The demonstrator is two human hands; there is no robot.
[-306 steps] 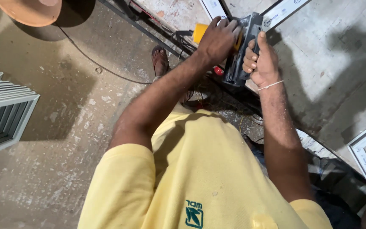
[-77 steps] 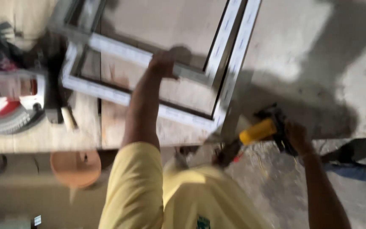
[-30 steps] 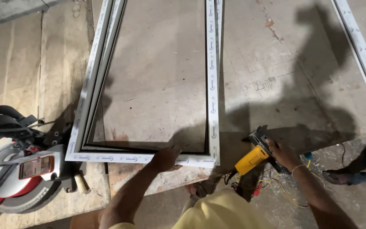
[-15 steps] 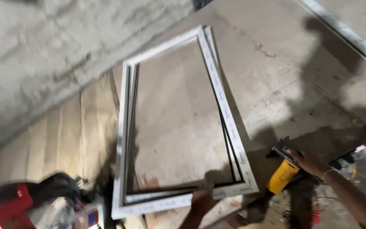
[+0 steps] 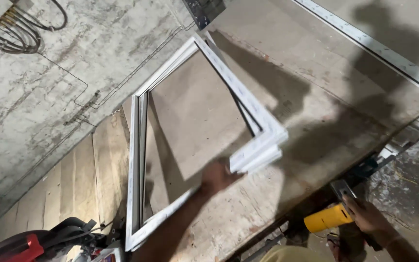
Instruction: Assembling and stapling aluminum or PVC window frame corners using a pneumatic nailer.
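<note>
White plastic window frames [image 5: 170, 140] — stiff, light, we judge — tilt up off the surface [image 5: 316, 111]; our left hand [image 5: 217, 175] grips their near rail, right hand [image 5: 367, 216] closed round a yellow grinder [image 5: 327, 218].

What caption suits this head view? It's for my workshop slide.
Left hand tilts a white window frame off the workbench; right hand holds a yellow power tool.

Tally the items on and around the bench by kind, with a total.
White window frames, stacked, gripped by the left hand: 2
White frame section, top right: 1
Yellow power tool in the right hand: 1
Red and black saw, bottom left: 1
Total: 5
</note>
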